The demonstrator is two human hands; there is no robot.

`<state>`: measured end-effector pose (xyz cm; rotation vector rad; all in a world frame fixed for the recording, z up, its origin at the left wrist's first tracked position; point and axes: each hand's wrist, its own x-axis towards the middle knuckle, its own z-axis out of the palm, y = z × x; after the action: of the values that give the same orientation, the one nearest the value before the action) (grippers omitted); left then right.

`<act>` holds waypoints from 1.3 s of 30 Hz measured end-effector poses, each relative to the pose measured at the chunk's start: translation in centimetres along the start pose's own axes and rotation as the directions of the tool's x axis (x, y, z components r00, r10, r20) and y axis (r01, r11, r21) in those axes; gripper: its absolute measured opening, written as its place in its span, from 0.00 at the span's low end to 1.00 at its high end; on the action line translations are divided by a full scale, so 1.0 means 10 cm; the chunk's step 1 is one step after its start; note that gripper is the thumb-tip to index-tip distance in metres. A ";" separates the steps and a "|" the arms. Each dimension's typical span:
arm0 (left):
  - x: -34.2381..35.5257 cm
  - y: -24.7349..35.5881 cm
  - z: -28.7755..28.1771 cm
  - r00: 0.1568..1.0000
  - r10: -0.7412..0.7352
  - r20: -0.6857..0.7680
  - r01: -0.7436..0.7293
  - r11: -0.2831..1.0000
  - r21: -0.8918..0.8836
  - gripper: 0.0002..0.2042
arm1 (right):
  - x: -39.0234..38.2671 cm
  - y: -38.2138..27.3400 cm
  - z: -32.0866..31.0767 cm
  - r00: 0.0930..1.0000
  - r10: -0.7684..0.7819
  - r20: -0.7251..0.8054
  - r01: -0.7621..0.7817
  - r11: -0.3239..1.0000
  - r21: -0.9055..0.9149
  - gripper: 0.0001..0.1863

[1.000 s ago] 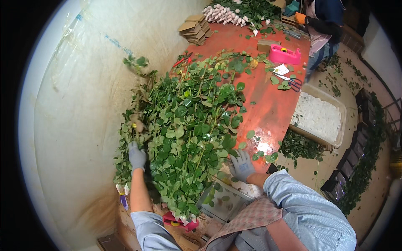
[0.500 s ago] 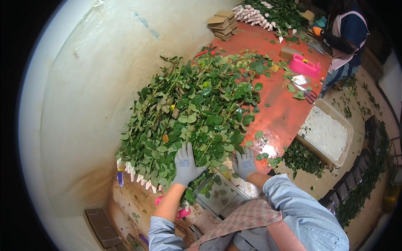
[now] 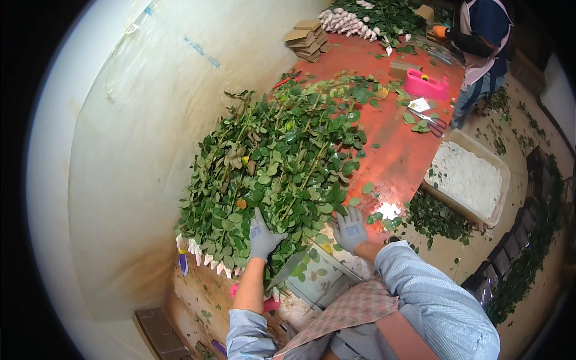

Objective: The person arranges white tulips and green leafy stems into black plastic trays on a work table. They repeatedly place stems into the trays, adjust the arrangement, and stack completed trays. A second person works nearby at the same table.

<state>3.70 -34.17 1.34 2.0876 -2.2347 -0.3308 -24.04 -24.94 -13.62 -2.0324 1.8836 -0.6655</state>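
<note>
A broad pile of leafy green cut stems that look like roses lies before me. Pale wrapped heads line its near left edge. My left hand, in a grey glove, rests on the near side of the leaves, fingers stretched out and thumb apart. At the pile's near right corner, my right hand, gloved alike, lies with its fingers spread, touching leaves beside the red table. Neither hand grips anything that I can see. Between my forearms is a grey metal box-like stand with loose leaves on it.
Scissors, a pink tape dispenser and folded cardboard pieces lie on the table. Another bunch with wrapped heads is at the far end, near a co-worker. A tub of white material stands right.
The view has turned slightly, shifting the whole scene. My left hand has slid a little left over the leaves; my right hand stays at the pile's corner. The co-worker stands more upright.
</note>
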 end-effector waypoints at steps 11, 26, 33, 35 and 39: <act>-0.10 0.25 -0.24 0.992 0.125 0.000 -0.125 0.990 0.058 0.29 | 0.01 -0.01 -0.04 1.000 -0.011 -0.014 0.010 1.000 -0.021 0.36; 0.73 -0.22 -1.69 0.919 -0.090 0.385 0.281 0.833 -0.476 0.22 | 0.00 0.05 0.01 0.999 -0.017 -0.043 0.016 1.000 -0.026 0.35; 1.11 -1.11 -3.02 0.977 -0.157 0.142 0.212 0.746 -0.632 0.34 | 0.02 -0.06 -0.03 1.000 -0.016 0.009 0.015 1.000 0.022 0.35; 1.30 -1.17 -2.96 0.987 -0.082 0.139 0.154 0.729 -0.667 0.30 | 0.01 -0.05 -0.02 0.999 -0.028 -0.026 0.028 1.000 -0.008 0.34; 1.67 -1.38 -1.99 1.000 -0.030 0.006 0.028 0.973 0.229 0.37 | 0.10 -0.13 -0.12 0.996 -0.029 -0.090 0.034 0.998 0.048 0.26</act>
<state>19.76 -53.73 16.36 2.2330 -2.3495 -0.0867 -23.55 -25.67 -11.81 -2.0370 1.8676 -0.8150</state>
